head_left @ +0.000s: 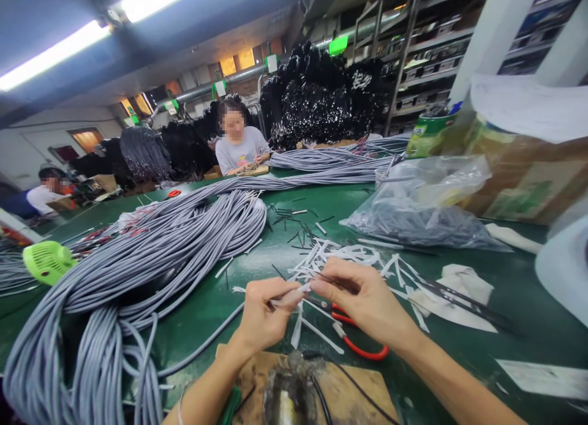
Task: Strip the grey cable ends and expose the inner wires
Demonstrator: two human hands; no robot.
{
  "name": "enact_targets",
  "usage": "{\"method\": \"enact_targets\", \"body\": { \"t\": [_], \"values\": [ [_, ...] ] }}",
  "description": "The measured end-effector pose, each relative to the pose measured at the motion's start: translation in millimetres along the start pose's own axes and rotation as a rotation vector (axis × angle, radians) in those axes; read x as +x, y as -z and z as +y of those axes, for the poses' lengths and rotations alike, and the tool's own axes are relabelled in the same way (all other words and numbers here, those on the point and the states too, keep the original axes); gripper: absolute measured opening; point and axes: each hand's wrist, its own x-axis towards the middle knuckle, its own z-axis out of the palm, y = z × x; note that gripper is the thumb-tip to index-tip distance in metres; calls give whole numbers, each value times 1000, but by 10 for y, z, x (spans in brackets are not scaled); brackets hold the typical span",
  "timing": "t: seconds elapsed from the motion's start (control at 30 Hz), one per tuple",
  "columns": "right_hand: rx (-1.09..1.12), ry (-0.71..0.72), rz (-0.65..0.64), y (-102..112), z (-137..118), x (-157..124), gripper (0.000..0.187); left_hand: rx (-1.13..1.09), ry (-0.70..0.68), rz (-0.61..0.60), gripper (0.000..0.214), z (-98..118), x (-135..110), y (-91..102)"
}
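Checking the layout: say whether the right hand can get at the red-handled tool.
Probably yes: the red-handled tool lies close by the right hand, mostly uncovered, though that hand is busy with a white piece.

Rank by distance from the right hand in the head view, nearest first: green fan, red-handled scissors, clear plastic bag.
1. Red-handled scissors: on the table, just below the right hand.
2. Clear plastic bag: beyond the hand, to its right.
3. Green fan: far left, past the grey cables.
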Motion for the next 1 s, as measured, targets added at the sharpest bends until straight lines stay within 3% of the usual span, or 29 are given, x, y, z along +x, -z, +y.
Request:
{"method": "enact_targets", "body": {
  "t": [0.13, 0.23, 0.33, 0.5, 0.6, 0.87, 0.93, 1.0],
  "values": [
    [3, 11, 23, -43, -32, -59, 37, 179, -36, 159, 23, -32, -17, -49],
    [-65, 111, 90, -23, -37, -89, 25, 237, -100, 82, 23, -60, -21, -66],
    [-104, 112, 154, 42, -8, -63, 20, 193, -136, 8, 27, -71, -22, -67],
    [-115, 58, -9, 81, 39, -11, 19, 83, -11, 1, 30, -60, -16, -40],
    [-110, 65, -11, 46, 45, -22, 17, 50, 9, -9, 32, -44, -11, -34],
    [-94, 28, -26, -11, -10, -43, 16, 186, -79, 178, 20, -43, -32, -87],
    [-85, 61, -4, -15, -42, -53, 15, 212, -94, 141, 21, -50, -26, -92],
    [-94, 93, 58, -5, -52, -56, 15, 200, -129, 31, 23, -54, -20, -89]
  ]
}}
